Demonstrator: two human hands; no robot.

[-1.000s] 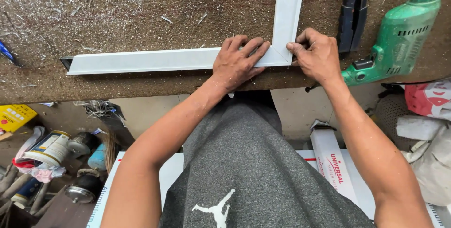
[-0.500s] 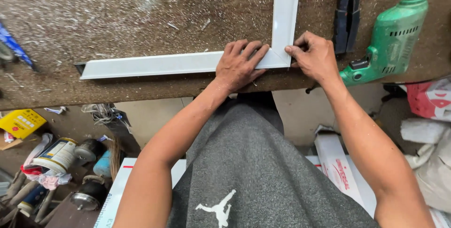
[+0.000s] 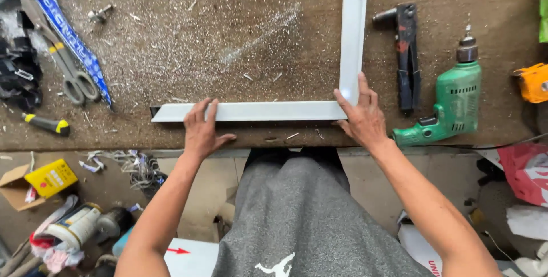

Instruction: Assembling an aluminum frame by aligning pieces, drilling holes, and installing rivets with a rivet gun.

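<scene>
Looking down at a brown worktop (image 3: 257,25) covered in metal shavings, with two white frame strips meeting in an L. The horizontal strip (image 3: 257,111) runs along the near edge, and the vertical strip (image 3: 354,31) goes up away from the person; they join at the corner right by the right hand.

Left hand (image 3: 201,131) is laid flat, fingers spread, pressing down on the horizontal strip toward its left end. Right hand (image 3: 361,118) is also flat and open, sitting on the corner joint with fingers over both strips. So the hands are well apart, neither one gripping, just palms and fingers pushing down on the frame.

Right of the vertical strip there's a hand riveter (image 3: 405,54) lying lengthwise, then a green power drill (image 3: 454,103) just beside it, chuck pointing away. A yellow tool (image 3: 534,83) peeks in at the right edge. Over on the left: scissors (image 3: 71,77), a blue strip (image 3: 68,37) next to them, and a screwdriver with a black-and-yellow handle (image 3: 48,124). Below the worktop edge, the floor has a yellow box (image 3: 50,177) and assorted clutter.
</scene>
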